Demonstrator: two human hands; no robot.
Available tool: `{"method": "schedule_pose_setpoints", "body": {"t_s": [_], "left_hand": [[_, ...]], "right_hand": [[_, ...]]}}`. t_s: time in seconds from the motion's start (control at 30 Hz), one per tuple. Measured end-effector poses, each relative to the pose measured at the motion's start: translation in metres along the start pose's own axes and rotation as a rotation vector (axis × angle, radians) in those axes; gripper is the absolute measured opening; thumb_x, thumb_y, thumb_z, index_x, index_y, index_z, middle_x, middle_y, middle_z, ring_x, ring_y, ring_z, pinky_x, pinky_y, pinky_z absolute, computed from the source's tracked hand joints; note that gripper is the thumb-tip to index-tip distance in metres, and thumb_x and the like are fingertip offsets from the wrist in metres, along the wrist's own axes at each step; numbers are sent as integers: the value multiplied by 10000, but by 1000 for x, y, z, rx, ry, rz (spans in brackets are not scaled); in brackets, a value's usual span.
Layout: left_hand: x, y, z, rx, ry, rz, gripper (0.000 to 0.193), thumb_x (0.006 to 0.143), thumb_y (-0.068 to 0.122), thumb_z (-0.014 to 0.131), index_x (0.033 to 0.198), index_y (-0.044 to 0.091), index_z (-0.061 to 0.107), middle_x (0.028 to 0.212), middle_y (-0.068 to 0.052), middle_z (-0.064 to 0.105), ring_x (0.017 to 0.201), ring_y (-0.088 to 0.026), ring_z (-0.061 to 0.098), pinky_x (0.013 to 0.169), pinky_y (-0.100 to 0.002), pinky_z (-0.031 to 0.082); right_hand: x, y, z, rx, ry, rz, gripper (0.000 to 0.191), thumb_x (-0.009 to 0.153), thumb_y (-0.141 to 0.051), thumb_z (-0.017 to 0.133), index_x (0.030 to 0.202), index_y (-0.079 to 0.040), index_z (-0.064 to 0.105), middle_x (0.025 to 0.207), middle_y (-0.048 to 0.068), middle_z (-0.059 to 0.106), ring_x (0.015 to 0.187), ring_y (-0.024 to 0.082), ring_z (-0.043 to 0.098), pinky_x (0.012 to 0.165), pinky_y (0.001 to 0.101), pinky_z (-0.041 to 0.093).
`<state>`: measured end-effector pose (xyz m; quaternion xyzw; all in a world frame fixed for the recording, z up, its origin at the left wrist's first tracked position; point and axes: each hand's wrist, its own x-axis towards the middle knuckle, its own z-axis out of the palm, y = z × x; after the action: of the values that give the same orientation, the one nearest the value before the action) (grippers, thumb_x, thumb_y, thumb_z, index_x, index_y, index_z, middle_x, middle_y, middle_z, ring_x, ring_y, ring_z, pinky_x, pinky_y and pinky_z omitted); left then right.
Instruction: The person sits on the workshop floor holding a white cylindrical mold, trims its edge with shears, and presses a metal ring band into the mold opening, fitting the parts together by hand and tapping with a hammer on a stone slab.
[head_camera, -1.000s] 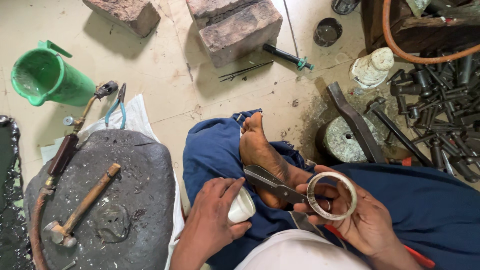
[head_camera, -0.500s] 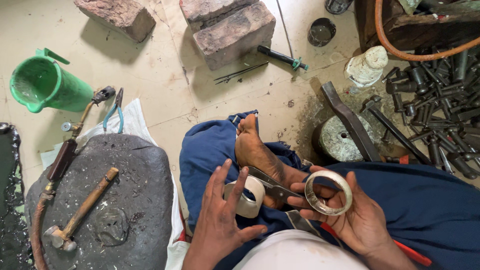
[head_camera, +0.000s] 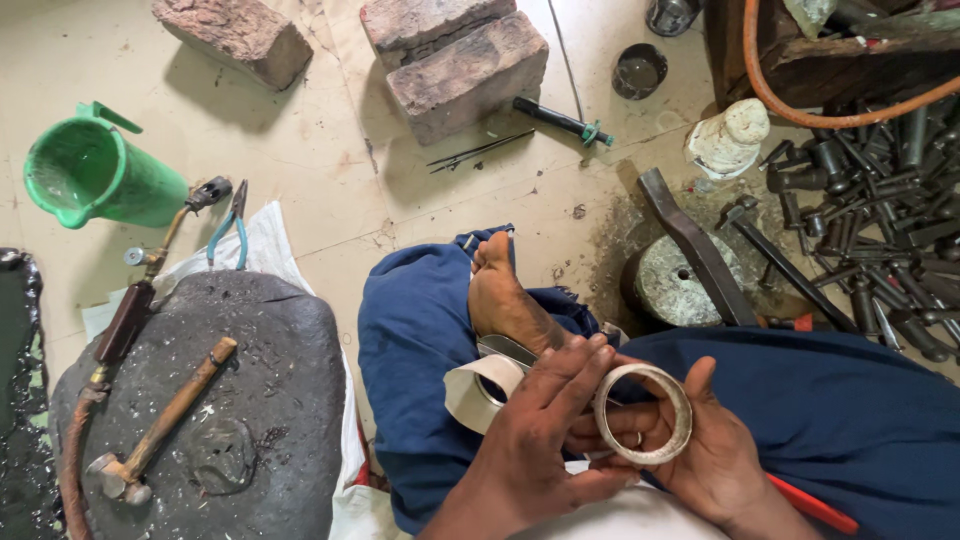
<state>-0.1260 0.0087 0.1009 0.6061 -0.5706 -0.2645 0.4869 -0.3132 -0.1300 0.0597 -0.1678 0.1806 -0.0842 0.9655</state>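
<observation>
The pale, flat-walled metal ring (head_camera: 643, 413) stands on edge in front of the person's lap, over the blue cloth (head_camera: 420, 330) of the crossed legs. The right hand (head_camera: 715, 465) cups it from below and behind: the thumb rises past the ring's right rim, and the curled fingers (head_camera: 620, 432) show through its open middle, so the band is clasped between thumb and fingers. The left hand (head_camera: 545, 435) reaches across from the left with its fingers held straight and close together, their tips resting on the ring's upper left rim; the left thumb lies lower, touching the bottom of the band. Whether the left hand grips or only steadies the ring cannot be told.

Just left of the left fingers, a curled strip of pale sheet metal (head_camera: 480, 388) lies on the lap, with the grey steel blades of a pair of shears (head_camera: 505, 350) showing above it, beside the bare foot (head_camera: 500, 295).

Well apart on the left, a wooden-handled hammer (head_camera: 160, 425) lies on a dark, rounded stone slab (head_camera: 260, 400), with a green plastic jug (head_camera: 95, 170) beyond it. To the right, a round grey metal block (head_camera: 675, 285) sits near a heap of dark steel punches (head_camera: 880, 230)
</observation>
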Motion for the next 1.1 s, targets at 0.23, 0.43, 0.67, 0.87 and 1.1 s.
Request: {"method": "schedule_pose_setpoints", "body": {"t_s": [0.23, 0.43, 0.67, 0.87, 1.1], "left_hand": [[-3, -9, 12, -134, 56, 71, 1070, 705, 301, 981, 1584, 15, 443, 1518, -204, 625, 1497, -369, 563, 1274, -465, 445], [-11, -12, 20, -500, 172, -279, 877, 791, 261, 940, 1518, 39, 503, 1431, -144, 701, 1253, -252, 755, 1084, -362, 628], [-13, -16, 19, -486, 210, -239, 944, 790, 205, 947, 1582, 65, 453, 1375, -177, 687, 1206, -238, 756, 1049, -356, 649], [-16, -11, 19, -552, 144, -275, 968, 791, 243, 953, 1592, 54, 442, 1367, -170, 713, 1200, -244, 774, 1074, -379, 636], [-18, -4, 19, -668, 137, -306, 967, 786, 237, 958, 1591, 45, 459, 1369, -171, 695, 1174, -248, 772, 1048, -381, 649]], "right_hand": [[-1, 11, -15, -124, 129, 44, 898, 1000, -696, 279, 1377, 95, 477, 1111, 360, 690, 1035, 438, 719, 890, 495, 599], [-2, 3, 0, -249, 186, -23, 785, 969, -543, 438, 1437, 87, 444, 1220, 287, 707, 1067, 308, 722, 848, 420, 600], [-18, -3, 15, -927, 473, -100, 608, 854, -111, 717, 1434, 2, 572, 1143, 219, 792, 1044, 229, 766, 891, 363, 627], [-31, -4, 9, -1188, 563, -109, 617, 781, -155, 815, 1377, -95, 669, 1015, 137, 820, 930, 205, 838, 815, 335, 667], [-39, -5, 4, -1260, 557, -59, 632, 772, -163, 839, 1383, -114, 687, 968, 124, 830, 845, 185, 847, 705, 311, 683]]}}
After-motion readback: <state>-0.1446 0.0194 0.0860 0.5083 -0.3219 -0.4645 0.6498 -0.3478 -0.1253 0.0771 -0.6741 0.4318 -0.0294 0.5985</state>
